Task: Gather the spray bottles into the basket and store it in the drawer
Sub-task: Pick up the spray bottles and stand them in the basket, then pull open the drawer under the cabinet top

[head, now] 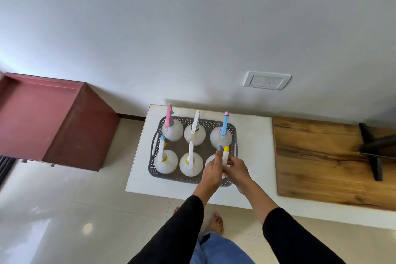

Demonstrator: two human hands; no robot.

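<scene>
- Basket (232,129), grey, perforated: sits on the white desk (252,135), long side towards me, handle slots at each end so I can carry it once it is loaded.
- Bottles, five settled: pink (171,129), green-collared (194,133) and blue (221,137) in the far row; two yellow-collared (166,161) (190,163) in the near row. All upright, spaced in a grid so the sixth slot stays free.
- Sixth bottle (225,154), yellow nozzle: in the near right corner of the basket, body mostly hidden by my hands. I judge it is being seated.
- Left hand (211,169): index finger extended up along the sprayer neck, other fingers curled round it, steadying it upright.
- Right hand (236,170): fingers wrapped on the bottle from the right, guiding it down.
- Drawer: none identifiable in view; the maroon cabinet (53,118) stands to the left, apart from the desk.
- Wooden board (321,156), right of the basket, carries a black stand (372,148).
</scene>
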